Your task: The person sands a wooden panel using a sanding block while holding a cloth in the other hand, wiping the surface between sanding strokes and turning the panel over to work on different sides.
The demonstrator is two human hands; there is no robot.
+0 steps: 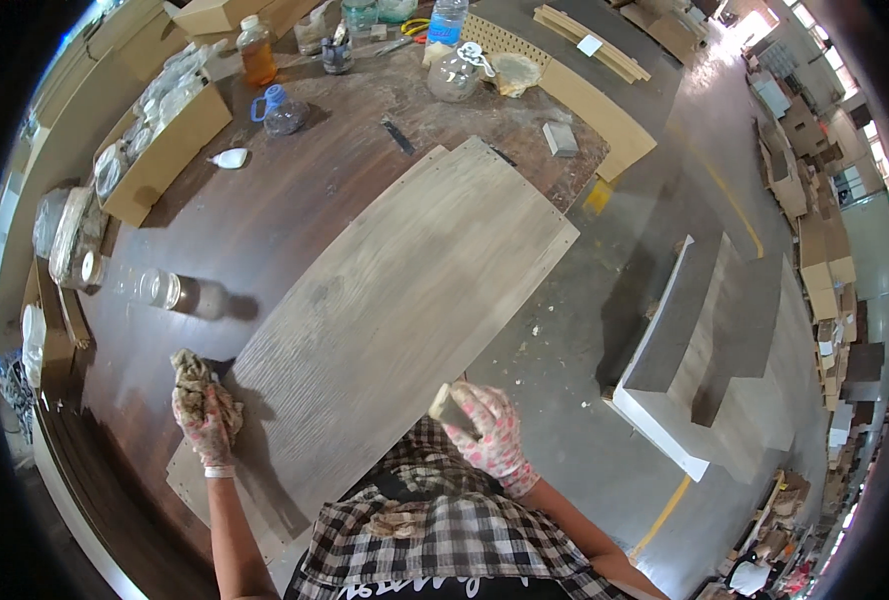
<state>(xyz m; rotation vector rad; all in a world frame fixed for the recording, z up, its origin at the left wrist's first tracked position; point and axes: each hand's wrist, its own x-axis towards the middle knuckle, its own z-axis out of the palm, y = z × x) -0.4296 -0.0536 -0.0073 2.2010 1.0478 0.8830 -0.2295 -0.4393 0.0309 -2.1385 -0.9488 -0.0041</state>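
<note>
A long grey wood-grain panel (365, 290) lies slanted across the brown worktable (275, 190), its near right edge beside my body. At the panel's left, my left hand (205, 425), in a spotted work glove, is closed round a crumpled, stained rag (195, 372). My right hand (492, 432) wears a matching glove with pink spots. Its fingers grip a small block (452, 408) with a pale end and a greyish side, over the panel's right edge. What kind of block it is cannot be made out.
A clear jar (160, 289) lies on its side at the left, near an open cardboard box (155, 165) of plastic-wrapped items. Bottles, a blue-capped jug (283, 112) and a grey block (560, 139) stand farther back. More panels (705, 340) are stacked at the right.
</note>
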